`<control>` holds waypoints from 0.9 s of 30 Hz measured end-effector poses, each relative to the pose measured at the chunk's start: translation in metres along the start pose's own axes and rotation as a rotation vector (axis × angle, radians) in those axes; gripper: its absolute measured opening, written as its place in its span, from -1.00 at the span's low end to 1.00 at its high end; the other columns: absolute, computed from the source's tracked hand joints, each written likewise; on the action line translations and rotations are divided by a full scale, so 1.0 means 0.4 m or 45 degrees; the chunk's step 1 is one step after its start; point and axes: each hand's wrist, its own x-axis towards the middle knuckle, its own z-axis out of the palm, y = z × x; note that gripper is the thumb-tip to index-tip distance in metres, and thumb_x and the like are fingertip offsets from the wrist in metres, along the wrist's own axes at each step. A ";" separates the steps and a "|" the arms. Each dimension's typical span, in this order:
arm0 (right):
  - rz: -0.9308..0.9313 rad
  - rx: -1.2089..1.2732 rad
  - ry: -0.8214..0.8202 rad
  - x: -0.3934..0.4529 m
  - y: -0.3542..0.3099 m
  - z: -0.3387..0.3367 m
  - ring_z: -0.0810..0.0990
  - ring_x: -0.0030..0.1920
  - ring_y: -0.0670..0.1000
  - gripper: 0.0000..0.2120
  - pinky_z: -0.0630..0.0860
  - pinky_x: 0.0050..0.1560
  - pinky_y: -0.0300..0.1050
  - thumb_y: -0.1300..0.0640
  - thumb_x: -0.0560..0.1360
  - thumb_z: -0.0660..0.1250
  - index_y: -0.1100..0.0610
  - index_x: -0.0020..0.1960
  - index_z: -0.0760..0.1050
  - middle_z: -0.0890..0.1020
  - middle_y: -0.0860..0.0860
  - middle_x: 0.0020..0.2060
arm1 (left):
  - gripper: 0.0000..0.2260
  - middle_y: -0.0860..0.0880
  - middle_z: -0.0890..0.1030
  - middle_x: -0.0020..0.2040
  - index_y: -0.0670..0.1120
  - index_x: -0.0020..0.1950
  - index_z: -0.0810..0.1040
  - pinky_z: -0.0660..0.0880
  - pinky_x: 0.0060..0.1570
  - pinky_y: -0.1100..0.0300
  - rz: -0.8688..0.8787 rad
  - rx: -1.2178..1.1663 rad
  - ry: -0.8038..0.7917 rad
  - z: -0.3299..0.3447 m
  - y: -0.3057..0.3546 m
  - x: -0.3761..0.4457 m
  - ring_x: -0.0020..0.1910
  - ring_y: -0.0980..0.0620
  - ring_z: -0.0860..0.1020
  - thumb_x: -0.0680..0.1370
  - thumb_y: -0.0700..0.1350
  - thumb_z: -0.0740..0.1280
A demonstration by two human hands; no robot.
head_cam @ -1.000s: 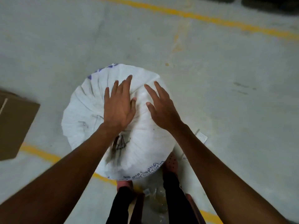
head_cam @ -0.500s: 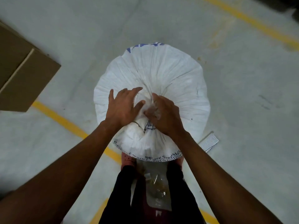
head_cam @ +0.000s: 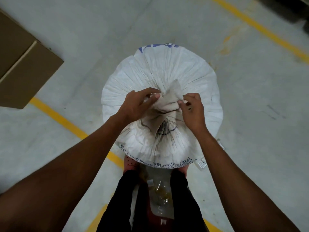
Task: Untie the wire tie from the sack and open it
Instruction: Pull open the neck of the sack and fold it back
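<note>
Head view: left hand (head_cam: 135,104) and right hand (head_cam: 192,108) pinch the sack (head_cam: 167,76)'s gathered neck (head_cam: 168,101).

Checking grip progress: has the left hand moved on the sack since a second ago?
Yes. The left hand went from lying flat on the sack to pinching its gathered neck.

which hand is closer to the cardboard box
Left. The left hand grips the sack's bunched neck on the side facing the cardboard box; the right hand pinches the neck's far side.

A cardboard box (head_cam: 25,67) lies flat near yellow floor lines (head_cam: 70,124); perhaps a plastic bag (head_cam: 160,195) below.
</note>
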 end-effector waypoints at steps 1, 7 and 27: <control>0.046 0.045 -0.026 0.005 0.019 -0.020 0.59 0.02 0.06 -0.90 0.48 0.05 -0.25 0.28 0.57 0.44 0.23 0.08 0.66 0.56 0.07 0.07 | -0.71 0.44 0.65 -0.14 0.14 0.28 0.65 0.51 0.23 -0.05 0.011 0.012 -0.005 -0.001 -0.003 0.005 -0.11 0.44 0.58 0.70 0.20 0.24; 0.127 0.170 -0.256 -0.009 0.094 -0.121 0.56 -0.02 0.09 -0.78 0.47 0.04 -0.01 0.37 0.51 0.48 0.12 0.09 0.68 0.63 0.05 0.10 | -0.66 0.20 0.69 0.29 0.13 0.34 0.67 0.49 0.39 0.11 0.055 -0.042 -0.120 -0.010 -0.021 0.028 0.28 0.27 0.61 0.62 0.22 0.36; -1.130 -0.357 -0.204 -0.142 -0.243 -0.027 0.67 -0.08 0.20 -0.84 0.61 -0.08 0.03 0.22 0.59 0.38 0.32 0.04 0.66 0.69 0.20 -0.06 | -0.87 0.36 0.55 -0.49 -0.18 -0.04 0.76 0.37 -0.22 0.38 -0.015 -0.003 -0.135 -0.043 0.005 0.098 -0.45 0.41 0.50 0.56 -0.11 0.54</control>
